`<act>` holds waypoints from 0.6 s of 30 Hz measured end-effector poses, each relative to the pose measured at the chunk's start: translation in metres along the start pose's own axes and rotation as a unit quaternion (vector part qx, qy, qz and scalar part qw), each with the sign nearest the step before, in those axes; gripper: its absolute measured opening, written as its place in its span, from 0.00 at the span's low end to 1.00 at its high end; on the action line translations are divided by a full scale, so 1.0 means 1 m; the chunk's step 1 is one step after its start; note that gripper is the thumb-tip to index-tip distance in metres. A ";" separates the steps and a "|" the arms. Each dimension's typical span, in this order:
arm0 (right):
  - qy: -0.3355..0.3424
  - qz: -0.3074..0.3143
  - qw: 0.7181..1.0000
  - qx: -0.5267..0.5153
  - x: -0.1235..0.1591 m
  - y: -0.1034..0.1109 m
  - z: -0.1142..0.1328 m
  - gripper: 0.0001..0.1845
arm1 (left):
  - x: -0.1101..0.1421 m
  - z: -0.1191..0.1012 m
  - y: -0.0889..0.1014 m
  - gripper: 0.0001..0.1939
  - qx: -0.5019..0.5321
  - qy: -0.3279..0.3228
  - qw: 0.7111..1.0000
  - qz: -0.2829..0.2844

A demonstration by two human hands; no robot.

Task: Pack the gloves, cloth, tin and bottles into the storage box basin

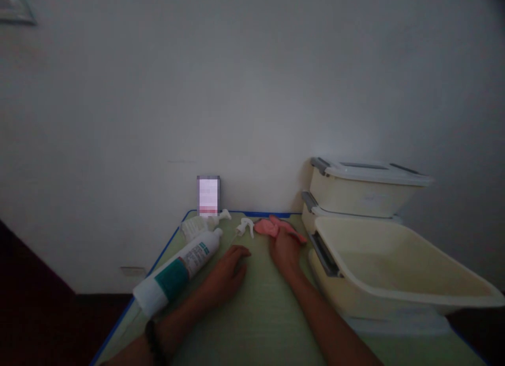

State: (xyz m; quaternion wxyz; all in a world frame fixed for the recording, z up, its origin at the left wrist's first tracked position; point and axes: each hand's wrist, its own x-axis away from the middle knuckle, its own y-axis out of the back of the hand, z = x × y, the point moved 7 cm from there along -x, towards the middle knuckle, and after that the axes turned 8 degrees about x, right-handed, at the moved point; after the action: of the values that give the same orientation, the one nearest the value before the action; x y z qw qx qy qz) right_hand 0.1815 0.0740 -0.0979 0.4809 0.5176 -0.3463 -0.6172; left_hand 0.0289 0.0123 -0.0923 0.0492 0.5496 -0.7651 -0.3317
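My right hand (285,249) grips a crumpled pink cloth (270,227) near the far edge of the table. Its fingertips are partly hidden by the hand itself and the folds. With a dark beaded bracelet on its wrist, my left hand (228,271) rests on the tabletop, holding nothing, its thumb apart from its fingers. Just beyond that hand lies a white spray trigger head (246,227) with a thin tube. To the left, a white bottle with a green label (173,276) is on its side. Behind the bottle is a clear spray bottle (195,227), also lying down.
On the right stand a large open cream bin (379,266) and, behind it, a lidded storage box (355,190) stacked on another. A lit phone (209,196) leans against the wall at the back. The green table (252,324) has a blue rim.
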 end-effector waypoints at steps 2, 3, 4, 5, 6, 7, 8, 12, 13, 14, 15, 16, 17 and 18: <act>-0.009 -0.037 0.998 -0.059 0.008 0.008 0.000 0.21 | 0.000 0.002 0.002 0.14 0.012 0.011 1.000 -0.014; -0.010 -0.056 0.994 -0.091 0.014 0.013 0.000 0.21 | 0.000 0.002 0.003 0.14 0.024 0.016 0.999 -0.021; -0.001 -0.068 0.991 -0.119 0.021 0.016 0.003 0.21 | 0.000 0.001 0.004 0.15 0.040 0.019 0.999 -0.028; 0.012 -0.075 0.987 -0.143 0.029 0.019 0.007 0.20 | 0.000 0.000 0.004 0.16 0.057 0.020 0.998 -0.034; 0.028 -0.079 0.982 -0.167 0.037 0.022 0.010 0.20 | 0.000 -0.002 0.004 0.18 0.075 0.017 0.996 -0.038; 0.045 -0.080 0.977 -0.192 0.046 0.025 0.014 0.19 | 0.001 -0.005 0.005 0.20 0.090 0.010 0.995 -0.040; 0.066 -0.077 0.969 -0.226 0.055 0.028 0.017 0.18 | 0.002 -0.009 0.005 0.22 0.100 0.002 0.994 -0.042; 0.125 -0.043 0.901 -0.412 0.079 0.036 0.022 0.17 | 0.008 -0.023 0.010 0.24 0.109 -0.027 0.992 -0.058; 0.123 -0.034 0.894 -0.430 0.081 0.037 0.022 0.16 | 0.010 -0.025 0.011 0.23 0.105 -0.028 0.992 -0.063; 0.114 -0.025 0.889 -0.443 0.082 0.036 0.020 0.15 | 0.011 -0.026 0.012 0.21 0.100 -0.024 0.992 -0.067; 0.102 -0.017 0.884 -0.456 0.082 0.036 0.019 0.13 | 0.012 -0.026 0.012 0.20 0.095 -0.017 0.993 -0.067; 0.091 -0.010 0.879 -0.467 0.080 0.035 0.017 0.12 | 0.013 -0.025 0.012 0.20 0.091 -0.010 0.994 -0.067; 0.084 -0.001 0.875 -0.477 0.079 0.034 0.016 0.10 | 0.013 -0.024 0.011 0.20 0.090 -0.006 0.994 -0.068; 0.083 0.006 0.871 -0.485 0.078 0.034 0.016 0.10 | 0.013 -0.023 0.011 0.22 0.097 -0.005 0.993 -0.067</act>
State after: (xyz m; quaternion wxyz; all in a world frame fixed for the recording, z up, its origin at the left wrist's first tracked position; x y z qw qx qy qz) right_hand 0.1739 -0.0117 -0.0868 0.7024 0.2667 0.0346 -0.6590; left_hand 0.0253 -0.0076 -0.0723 -0.0303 0.6003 -0.7553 -0.2613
